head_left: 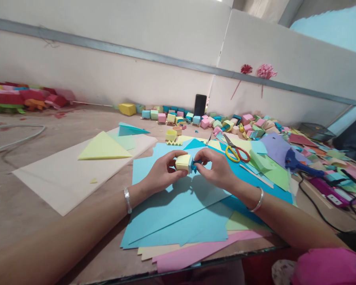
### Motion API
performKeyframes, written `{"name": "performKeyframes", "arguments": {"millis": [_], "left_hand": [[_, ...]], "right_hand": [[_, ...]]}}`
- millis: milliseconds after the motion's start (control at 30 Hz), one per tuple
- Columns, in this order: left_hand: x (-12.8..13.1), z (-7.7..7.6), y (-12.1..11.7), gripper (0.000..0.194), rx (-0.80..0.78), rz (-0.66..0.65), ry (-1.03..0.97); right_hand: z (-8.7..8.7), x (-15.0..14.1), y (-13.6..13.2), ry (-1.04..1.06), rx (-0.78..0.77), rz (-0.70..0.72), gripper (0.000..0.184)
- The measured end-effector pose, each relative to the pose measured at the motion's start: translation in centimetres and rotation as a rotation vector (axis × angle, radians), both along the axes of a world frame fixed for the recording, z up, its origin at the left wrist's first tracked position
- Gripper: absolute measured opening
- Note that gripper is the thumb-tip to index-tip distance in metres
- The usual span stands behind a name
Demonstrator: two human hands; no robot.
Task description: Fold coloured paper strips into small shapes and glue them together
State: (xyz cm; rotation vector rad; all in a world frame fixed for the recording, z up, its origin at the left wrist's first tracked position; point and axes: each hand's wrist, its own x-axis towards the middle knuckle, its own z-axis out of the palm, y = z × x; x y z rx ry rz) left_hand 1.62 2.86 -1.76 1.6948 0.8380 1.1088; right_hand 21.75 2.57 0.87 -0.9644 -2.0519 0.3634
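Between my two hands, above the light blue paper sheets (pixel 172 217), is a small folded paper box (pixel 183 162), pale yellow with a light blue band at its right end. My left hand (pixel 164 170) grips the yellow part between thumb and fingers. Fingers of my right hand (pixel 215 168) pinch a small dark blue paper piece (pixel 194 166) against the box's blue end. Whether that piece is fixed to the box I cannot tell. Just beyond lie a zigzag-cut yellow strip (pixel 174 143) and a small open yellow paper box (pixel 171 135).
Scissors (pixel 236 152) with yellow and red handles lie beyond my right hand. A blue glue gun (pixel 302 164) and a purple power strip (pixel 329 192) with cables are at right. Many small paper boxes (pixel 161 117) and a phone (pixel 200 105) line the wall. Yellow folded paper (pixel 103 148) lies left.
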Motion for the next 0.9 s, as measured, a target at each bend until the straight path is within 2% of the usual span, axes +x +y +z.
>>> {"name": "performKeyframes", "arguments": {"millis": [400,667,900], "left_hand": [[-0.17,-0.18,0.17,0.044,0.021,-0.041,0.017],[-0.09,-0.21,0.05,0.043,0.011,-0.07,0.004],[-0.1,-0.25,0.18,0.055,0.033,0.023,0.086]], "right_hand": [[-0.35,0.22,0.44,0.077,-0.234,0.081,0.025],[-0.35,0.17,0.38,0.071,-0.248,0.083,0.025],[-0.58,0.51,0.93,0.1,-0.247,0.092,0.029]]}}
